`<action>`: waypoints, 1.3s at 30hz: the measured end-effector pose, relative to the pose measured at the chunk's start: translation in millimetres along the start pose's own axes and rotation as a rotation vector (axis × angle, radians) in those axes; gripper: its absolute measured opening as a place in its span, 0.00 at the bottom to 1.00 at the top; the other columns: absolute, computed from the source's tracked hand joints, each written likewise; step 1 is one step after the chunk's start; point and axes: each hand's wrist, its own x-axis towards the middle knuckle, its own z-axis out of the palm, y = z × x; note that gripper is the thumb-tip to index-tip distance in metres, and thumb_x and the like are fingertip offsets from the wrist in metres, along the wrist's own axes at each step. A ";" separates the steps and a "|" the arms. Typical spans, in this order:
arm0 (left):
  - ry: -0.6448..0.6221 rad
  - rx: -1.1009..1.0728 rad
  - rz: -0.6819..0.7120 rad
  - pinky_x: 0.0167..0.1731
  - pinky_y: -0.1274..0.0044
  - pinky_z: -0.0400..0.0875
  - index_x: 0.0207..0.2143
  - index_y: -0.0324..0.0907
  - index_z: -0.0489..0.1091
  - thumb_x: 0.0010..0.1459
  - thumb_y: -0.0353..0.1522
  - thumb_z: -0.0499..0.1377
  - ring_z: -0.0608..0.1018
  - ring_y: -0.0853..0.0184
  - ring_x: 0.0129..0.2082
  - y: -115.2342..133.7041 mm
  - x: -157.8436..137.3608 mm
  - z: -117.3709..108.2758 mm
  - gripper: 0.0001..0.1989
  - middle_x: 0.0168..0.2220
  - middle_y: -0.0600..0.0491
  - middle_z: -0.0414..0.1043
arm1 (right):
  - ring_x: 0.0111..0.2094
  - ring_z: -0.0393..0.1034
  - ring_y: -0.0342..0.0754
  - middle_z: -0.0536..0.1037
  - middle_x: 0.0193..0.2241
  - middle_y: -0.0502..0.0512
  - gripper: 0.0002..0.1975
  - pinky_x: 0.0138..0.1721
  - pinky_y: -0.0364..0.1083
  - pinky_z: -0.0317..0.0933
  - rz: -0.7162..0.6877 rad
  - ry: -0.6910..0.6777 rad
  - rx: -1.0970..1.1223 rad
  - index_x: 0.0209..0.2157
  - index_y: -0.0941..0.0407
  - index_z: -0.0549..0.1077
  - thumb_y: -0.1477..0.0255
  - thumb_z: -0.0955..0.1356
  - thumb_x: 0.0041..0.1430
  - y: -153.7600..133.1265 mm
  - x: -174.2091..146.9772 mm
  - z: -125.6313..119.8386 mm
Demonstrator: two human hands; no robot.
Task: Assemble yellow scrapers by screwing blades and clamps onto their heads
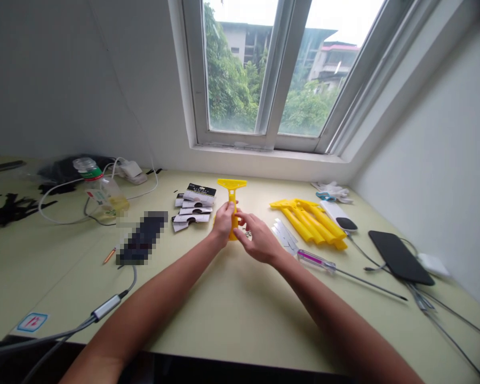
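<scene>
A yellow plastic scraper point(232, 184) stands upright above the middle of the table, its wide flat head at the top. My left hand point(224, 221) is closed round its handle, with the thumb lying along the front. From the right, my right hand point(258, 237) meets the same handle with bent fingers and thumb. Whether a small part sits between those fingertips is hidden. Some tiny metal pieces point(248, 233), perhaps screws, lie just behind the right hand. Flat metallic blades point(285, 234) rest to its right, beside a pile of more yellow scrapers point(310, 221).
A screwdriver point(316, 260) with a clear handle points right. Black-and-white packaging cards point(194, 207) lie left of the scraper. Further left are a pixelated dark device point(144, 237), a cable adapter point(106, 308) and a bottle point(104, 189). A black phone-like slab point(400, 256), cables and white gloves point(332, 192) occupy the right.
</scene>
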 end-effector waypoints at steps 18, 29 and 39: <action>0.150 -0.084 0.267 0.16 0.83 0.62 0.38 0.44 0.60 0.59 0.41 0.57 0.69 0.75 0.15 33.6 10.6 -72.5 0.12 0.24 0.59 0.68 | 0.46 0.72 0.50 0.74 0.49 0.57 0.17 0.46 0.53 0.69 0.382 -0.136 0.180 0.50 0.58 0.71 0.64 0.67 0.64 -0.3 166.7 83.9; 0.109 -0.039 0.205 0.12 0.81 0.62 0.41 0.45 0.60 0.58 0.43 0.57 0.69 0.73 0.14 19.9 5.9 -63.1 0.14 0.25 0.59 0.67 | 0.40 0.73 0.46 0.75 0.44 0.56 0.16 0.40 0.50 0.70 0.431 0.129 0.258 0.49 0.59 0.71 0.64 0.66 0.64 66.1 135.6 14.5; 0.006 -0.010 0.241 0.12 0.81 0.62 0.43 0.45 0.61 0.58 0.42 0.57 0.68 0.73 0.13 16.5 -5.4 -55.6 0.15 0.26 0.59 0.69 | 0.28 0.73 0.43 0.81 0.33 0.55 0.14 0.33 0.43 0.66 0.287 -0.108 0.209 0.41 0.59 0.76 0.65 0.64 0.65 17.9 150.4 39.0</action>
